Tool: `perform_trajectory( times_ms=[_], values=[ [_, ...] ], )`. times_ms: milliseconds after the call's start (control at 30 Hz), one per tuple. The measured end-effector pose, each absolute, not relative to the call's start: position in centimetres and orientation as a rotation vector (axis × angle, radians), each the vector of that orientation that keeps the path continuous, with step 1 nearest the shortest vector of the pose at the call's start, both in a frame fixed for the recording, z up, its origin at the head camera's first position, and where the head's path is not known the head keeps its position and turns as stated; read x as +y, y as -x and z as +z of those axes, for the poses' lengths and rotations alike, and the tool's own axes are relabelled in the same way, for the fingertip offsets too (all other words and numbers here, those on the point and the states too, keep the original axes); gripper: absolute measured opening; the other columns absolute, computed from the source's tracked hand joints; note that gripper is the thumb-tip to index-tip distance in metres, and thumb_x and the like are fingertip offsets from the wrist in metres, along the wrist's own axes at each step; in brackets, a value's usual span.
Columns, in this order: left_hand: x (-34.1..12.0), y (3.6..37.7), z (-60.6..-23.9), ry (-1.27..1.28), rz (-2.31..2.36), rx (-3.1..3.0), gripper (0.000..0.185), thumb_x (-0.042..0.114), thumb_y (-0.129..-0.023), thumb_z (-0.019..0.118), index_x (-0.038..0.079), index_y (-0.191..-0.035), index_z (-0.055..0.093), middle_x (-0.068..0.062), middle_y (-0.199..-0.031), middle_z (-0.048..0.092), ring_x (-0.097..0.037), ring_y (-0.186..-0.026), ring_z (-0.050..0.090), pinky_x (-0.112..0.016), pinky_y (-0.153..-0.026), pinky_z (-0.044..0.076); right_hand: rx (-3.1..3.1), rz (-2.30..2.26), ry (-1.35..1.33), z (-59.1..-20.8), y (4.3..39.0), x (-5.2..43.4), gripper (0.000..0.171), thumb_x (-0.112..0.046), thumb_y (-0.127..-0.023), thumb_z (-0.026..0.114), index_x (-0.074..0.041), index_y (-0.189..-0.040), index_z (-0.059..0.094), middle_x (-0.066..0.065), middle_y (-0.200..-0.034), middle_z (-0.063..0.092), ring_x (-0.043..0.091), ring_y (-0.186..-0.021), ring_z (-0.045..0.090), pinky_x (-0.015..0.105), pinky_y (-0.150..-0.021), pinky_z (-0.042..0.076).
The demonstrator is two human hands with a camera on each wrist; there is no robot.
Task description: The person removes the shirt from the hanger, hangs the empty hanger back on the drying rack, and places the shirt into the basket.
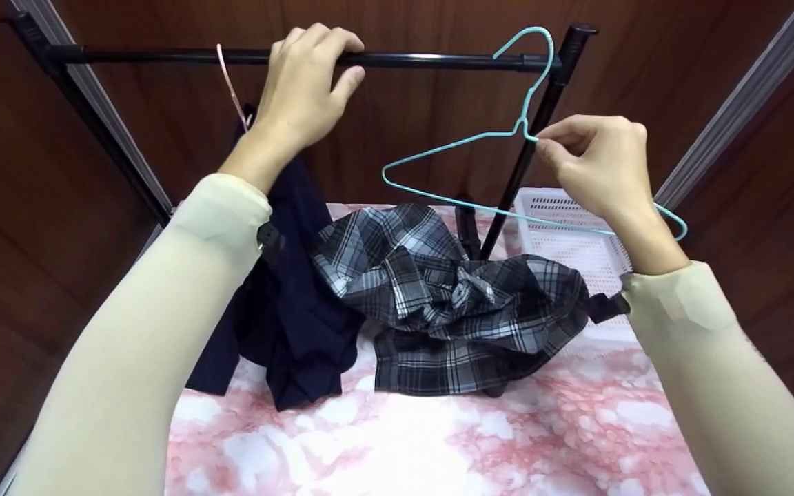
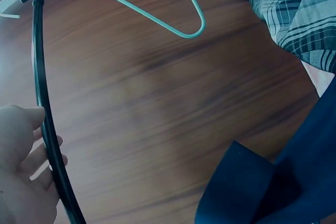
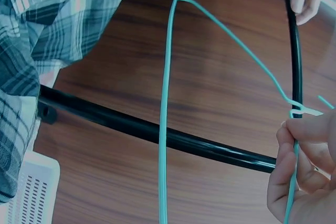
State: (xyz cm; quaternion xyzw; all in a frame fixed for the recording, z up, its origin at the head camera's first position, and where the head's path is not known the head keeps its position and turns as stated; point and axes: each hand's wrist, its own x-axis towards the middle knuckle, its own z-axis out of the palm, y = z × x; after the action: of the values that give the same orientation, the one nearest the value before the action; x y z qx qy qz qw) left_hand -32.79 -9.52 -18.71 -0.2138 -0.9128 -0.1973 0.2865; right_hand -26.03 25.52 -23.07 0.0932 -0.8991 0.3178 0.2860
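My right hand (image 1: 600, 162) pinches a turquoise wire hanger (image 1: 452, 142) by its shoulder, just beside the neck. The hanger carries no garment, and its hook rises over the right end of the black rail (image 1: 431, 60). Farther left, my left hand (image 1: 307, 86) grips that rail; in the left wrist view the thumb is on one side and the fingers (image 2: 39, 156) pass behind. Below it hangs a dark navy garment (image 1: 293, 296), partly hidden by the left forearm, near a pink hanger (image 1: 228, 86). A crumpled black, grey and white plaid garment (image 1: 438, 296) lies between the arms.
A white perforated plastic basket (image 1: 579, 258) stands at the right behind the plaid garment. The rack's black posts (image 1: 545, 110) slope down on both sides. Brown wood-grain panels (image 1: 769, 207) enclose the space, and a pink-and-white marbled surface (image 1: 404, 448) lies below.
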Motion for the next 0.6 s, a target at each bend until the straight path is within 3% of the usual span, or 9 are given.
perform_trajectory(
  times_ms=[233,600],
  values=[
    [-9.1,33.6,-18.3,0.613,-0.484,-2.389,0.027,0.020,-0.109,0.060,0.011,-0.128,0.077,-0.013,-0.122,0.073,-0.033,-0.119,0.063,-0.044,-0.107,0.047,-2.421,0.840,-0.223,-22.6,26.4,25.3,0.017,-0.020,-0.095,0.071,-0.016,-0.100,0.087,-0.013,-0.077,0.076,-0.004,-0.063,0.059,0.019,-0.062,0.040],
    [-8.4,33.5,-18.0,0.566,-0.430,-2.409,0.024,0.019,-0.107,0.063,0.012,-0.123,0.079,-0.016,-0.117,0.073,-0.037,-0.115,0.065,-0.049,-0.104,0.049,-2.435,0.801,-0.194,-22.1,27.4,24.1,0.018,-0.019,-0.095,0.070,-0.014,-0.100,0.087,-0.008,-0.076,0.076,-0.003,-0.063,0.058,0.019,-0.066,0.040]
  ],
)
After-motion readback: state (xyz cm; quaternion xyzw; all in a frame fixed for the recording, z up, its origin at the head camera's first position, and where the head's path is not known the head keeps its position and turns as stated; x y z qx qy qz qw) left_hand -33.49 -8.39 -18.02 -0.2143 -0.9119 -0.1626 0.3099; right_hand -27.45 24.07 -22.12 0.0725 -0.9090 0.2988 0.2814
